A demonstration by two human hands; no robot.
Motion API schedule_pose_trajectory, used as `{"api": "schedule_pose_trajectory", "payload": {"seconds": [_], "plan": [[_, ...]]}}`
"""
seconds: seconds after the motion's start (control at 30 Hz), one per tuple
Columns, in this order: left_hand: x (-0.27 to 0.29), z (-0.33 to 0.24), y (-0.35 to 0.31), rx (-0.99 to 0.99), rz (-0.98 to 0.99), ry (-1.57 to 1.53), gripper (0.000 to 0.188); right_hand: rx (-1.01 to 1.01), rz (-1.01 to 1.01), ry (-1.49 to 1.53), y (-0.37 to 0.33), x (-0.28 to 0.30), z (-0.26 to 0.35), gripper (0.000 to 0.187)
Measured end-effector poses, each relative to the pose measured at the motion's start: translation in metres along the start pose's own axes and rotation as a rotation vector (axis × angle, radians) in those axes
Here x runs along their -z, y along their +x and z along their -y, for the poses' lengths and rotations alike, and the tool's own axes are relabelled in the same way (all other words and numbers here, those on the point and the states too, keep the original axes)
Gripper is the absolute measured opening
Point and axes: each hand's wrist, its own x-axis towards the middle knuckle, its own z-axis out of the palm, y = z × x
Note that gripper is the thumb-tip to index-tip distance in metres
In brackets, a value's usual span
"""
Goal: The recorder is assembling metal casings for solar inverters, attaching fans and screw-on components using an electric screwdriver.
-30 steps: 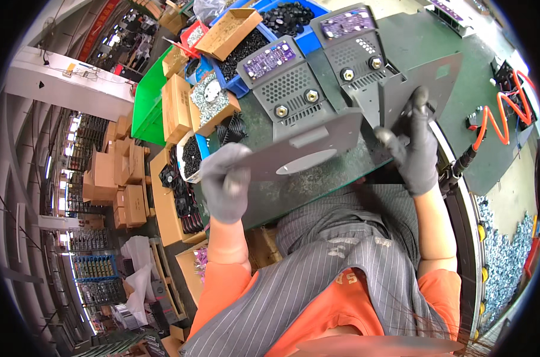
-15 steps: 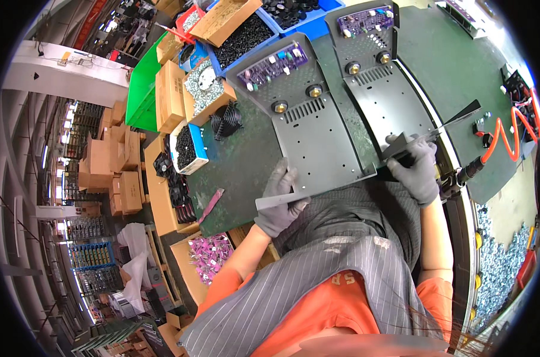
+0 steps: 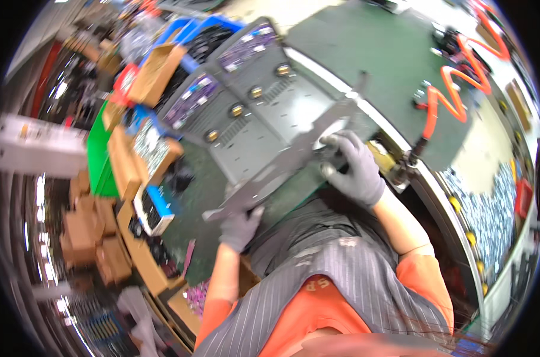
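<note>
Two bent dark-grey metal panels, the left one (image 3: 240,157) and the right one (image 3: 294,110), lie side by side on the green table. Each carries a purple circuit board, as on the left panel's upright end (image 3: 191,98), and round brass-coloured fittings. Their near flanges show as one long blurred strip (image 3: 276,169). At the strip's left end my left hand (image 3: 240,229), in a grey glove, is closed on the left panel, its thumb in front and fingers partly hidden behind. My gloved right hand (image 3: 356,169) is beside the right end, fingers curved and apart, nothing seen between them.
On the left stand cardboard boxes (image 3: 124,160), a green bin (image 3: 100,154), blue bins (image 3: 219,24) of black parts and a small blue-and-white box (image 3: 154,211). An orange coiled hose (image 3: 434,110) runs at the right. A pale metal rail (image 3: 377,119) crosses the table.
The view has swung, blurring the picture. The two panels, apart before, now sit against each other with flanges in line. My right hand has come off the right panel's flange and opened.
</note>
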Motion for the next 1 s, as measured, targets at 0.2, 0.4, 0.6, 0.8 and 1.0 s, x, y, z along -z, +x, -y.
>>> {"api": "schedule_pose_trajectory", "payload": {"seconds": [0.2, 0.4, 0.6, 0.8, 1.0], "plan": [[0.063, 0.038, 0.025, 0.215, -0.152, -0.606, 0.043, 0.307, -0.647, 0.191, -0.052, 0.118, -0.017, 0.009], [0.125, -0.033, 0.1, -0.031, -0.173, -0.599, 0.037, -0.426, -0.426, -0.567, 0.001, 0.204, -0.122, 0.028], [0.151, -0.113, 0.128, -0.171, -0.029, -0.619, 0.035, -0.438, -0.215, -0.599, 0.008, 0.216, -0.144, 0.029], [0.149, -0.151, 0.141, -0.185, 0.082, -0.462, 0.037, 0.131, -0.711, 0.376, -0.011, 0.169, 0.009, 0.043], [0.123, -0.198, 0.161, -0.409, 0.28, 0.013, 0.039, 0.546, -0.063, -0.253, 0.039, 0.116, 0.031, 0.029]]}}
